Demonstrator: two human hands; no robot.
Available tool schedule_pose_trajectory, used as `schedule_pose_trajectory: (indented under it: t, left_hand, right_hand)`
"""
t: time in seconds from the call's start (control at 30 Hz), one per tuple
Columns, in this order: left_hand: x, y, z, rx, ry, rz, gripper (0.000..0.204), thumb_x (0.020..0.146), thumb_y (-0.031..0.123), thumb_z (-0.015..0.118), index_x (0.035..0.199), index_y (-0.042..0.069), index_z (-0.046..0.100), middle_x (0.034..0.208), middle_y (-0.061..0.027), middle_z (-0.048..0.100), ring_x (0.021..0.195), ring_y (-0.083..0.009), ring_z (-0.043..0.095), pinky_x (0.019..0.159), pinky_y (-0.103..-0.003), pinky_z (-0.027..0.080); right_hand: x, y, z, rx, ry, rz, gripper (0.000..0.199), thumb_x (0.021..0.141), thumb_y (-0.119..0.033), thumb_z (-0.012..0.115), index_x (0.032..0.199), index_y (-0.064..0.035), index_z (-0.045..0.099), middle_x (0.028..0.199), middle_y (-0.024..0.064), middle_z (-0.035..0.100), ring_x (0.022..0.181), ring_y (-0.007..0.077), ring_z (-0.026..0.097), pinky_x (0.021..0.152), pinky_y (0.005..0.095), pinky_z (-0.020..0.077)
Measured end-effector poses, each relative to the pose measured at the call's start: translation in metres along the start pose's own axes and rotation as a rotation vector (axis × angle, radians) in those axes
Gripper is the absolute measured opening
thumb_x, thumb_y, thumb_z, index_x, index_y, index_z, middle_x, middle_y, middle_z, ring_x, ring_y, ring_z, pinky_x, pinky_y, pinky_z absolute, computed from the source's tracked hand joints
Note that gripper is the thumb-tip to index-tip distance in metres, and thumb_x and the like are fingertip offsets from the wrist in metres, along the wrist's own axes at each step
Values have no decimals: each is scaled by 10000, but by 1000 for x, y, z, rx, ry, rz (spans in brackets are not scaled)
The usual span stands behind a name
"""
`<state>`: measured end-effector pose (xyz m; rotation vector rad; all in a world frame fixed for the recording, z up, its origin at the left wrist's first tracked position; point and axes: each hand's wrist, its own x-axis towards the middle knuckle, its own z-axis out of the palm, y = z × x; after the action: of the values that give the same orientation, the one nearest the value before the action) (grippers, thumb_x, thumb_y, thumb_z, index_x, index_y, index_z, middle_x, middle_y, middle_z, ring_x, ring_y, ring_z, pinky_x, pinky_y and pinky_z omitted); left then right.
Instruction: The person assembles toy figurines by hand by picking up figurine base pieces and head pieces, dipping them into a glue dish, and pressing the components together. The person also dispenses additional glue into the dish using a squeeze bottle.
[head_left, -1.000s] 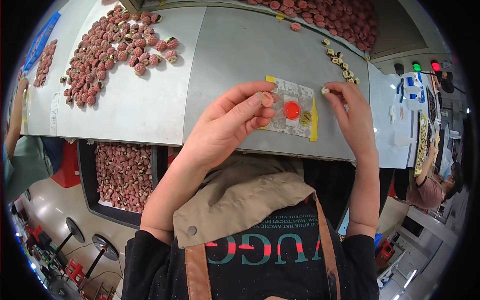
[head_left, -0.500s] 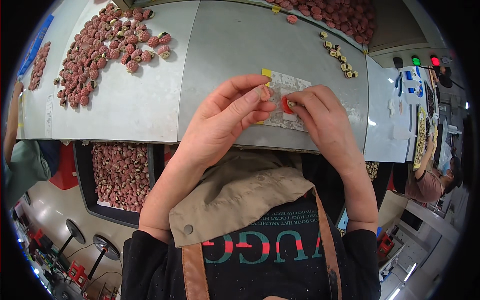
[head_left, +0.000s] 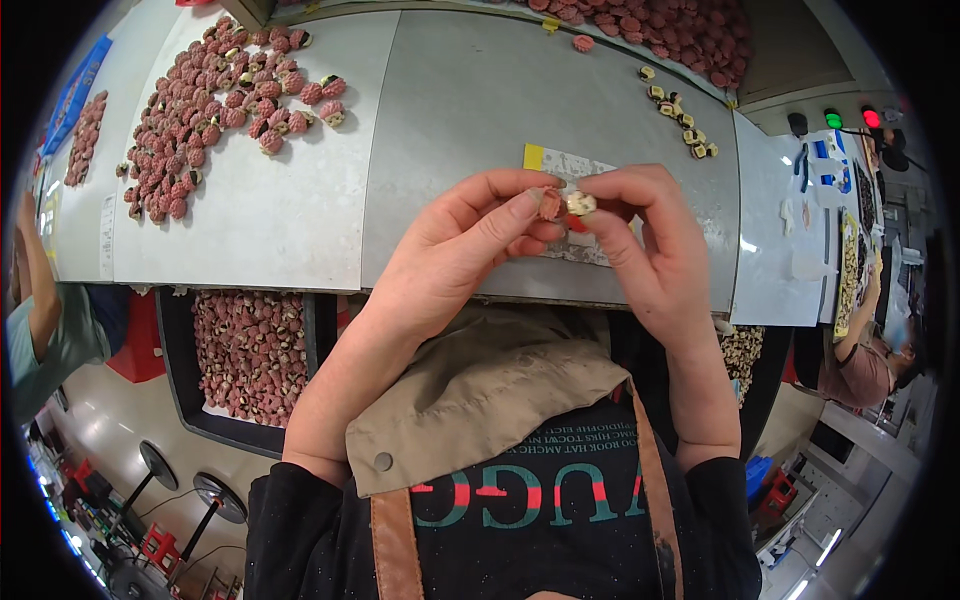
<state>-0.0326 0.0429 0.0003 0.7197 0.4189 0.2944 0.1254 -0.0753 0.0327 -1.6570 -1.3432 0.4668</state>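
My left hand (head_left: pixel 470 245) pinches a small pink ridged round piece (head_left: pixel 550 203) between thumb and fingers. My right hand (head_left: pixel 640 240) holds a small cream-coloured part (head_left: pixel 580 203) right against it, fingertip to fingertip. Both hands are raised above a small clear pad with a yellow strip (head_left: pixel 560 162) that lies on the grey table (head_left: pixel 470 110). A red spot on the pad is mostly hidden behind my fingers.
A large heap of pink pieces (head_left: pixel 210 100) lies at the table's left, another (head_left: pixel 660 30) along the far edge. Several small cream parts (head_left: pixel 675 110) sit at the right. A black bin of pink pieces (head_left: pixel 250 350) is under the table. Another person (head_left: pixel 45 320) stands at left.
My right hand came from the cream parts to the pad and then rose. Both hands now meet above the pad, pressing the pink piece and cream part together.
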Motion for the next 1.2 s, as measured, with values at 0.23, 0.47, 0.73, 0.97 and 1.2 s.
schedule_pose_trajectory:
  t: [0.23,0.47,0.73,0.97,1.2]
  left_hand:
    - [4,-5,0,22,-19,35,318,988,219,578,1221,2,574,1102,-57,641,989,-122,614,887,-263,493]
    - [1,-10,7,140,58,179,296,980,171,588,1202,-24,572,1105,-80,641,986,-125,614,887,-270,508]
    - [-1,2,10,185,-2,31,374,957,162,615,1266,-19,506,1070,-86,641,980,-121,614,877,-264,506]
    - [-3,0,15,274,-2,62,450,949,132,599,1341,1,421,1097,-97,638,1035,-137,600,918,-275,471]
    - [0,5,5,191,-98,-25,500,959,210,595,1372,-1,407,1160,-127,623,1113,-173,587,977,-304,454]
  right_hand:
    - [4,0,10,-140,13,-211,187,875,-32,661,1057,-24,618,982,97,604,843,203,596,732,292,497]
    - [0,2,13,-160,32,-164,224,848,-22,686,1062,-29,615,987,104,607,862,235,607,748,319,505]
    - [5,-9,3,-166,-26,-187,318,757,-70,775,1033,-45,617,971,89,613,877,253,603,748,326,510]
    - [0,7,3,-151,-64,-203,383,707,-100,821,1028,-54,619,956,83,610,862,225,601,721,312,518]
    - [2,4,0,-42,-113,-115,336,748,-128,797,1021,-47,619,981,89,601,860,223,597,726,314,509]
